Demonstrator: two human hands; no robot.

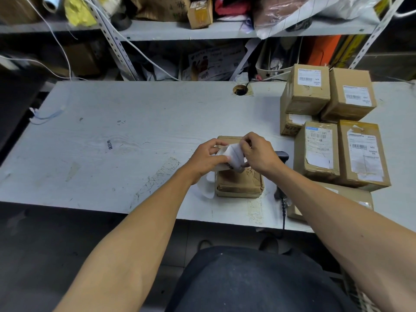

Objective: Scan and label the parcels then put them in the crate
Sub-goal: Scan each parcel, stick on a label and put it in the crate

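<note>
A flat brown cardboard parcel (239,184) lies on the white table (126,136) near its front edge. Above it both hands hold a white label (233,157) with black print. My left hand (206,157) pinches the label's left side, and my right hand (256,153) pinches its right side. A strip of white backing paper (206,188) hangs down to the left of the parcel. A black handheld scanner (281,157) lies just right of the parcel, partly hidden by my right forearm, with its cable running off the table's front edge. No crate is in view.
Several brown parcels (333,127) with white labels are stacked at the table's right side. A cable hole (240,89) sits at the back of the table. Cluttered metal shelves (202,30) stand behind the table. A face mask (45,115) lies at the left edge.
</note>
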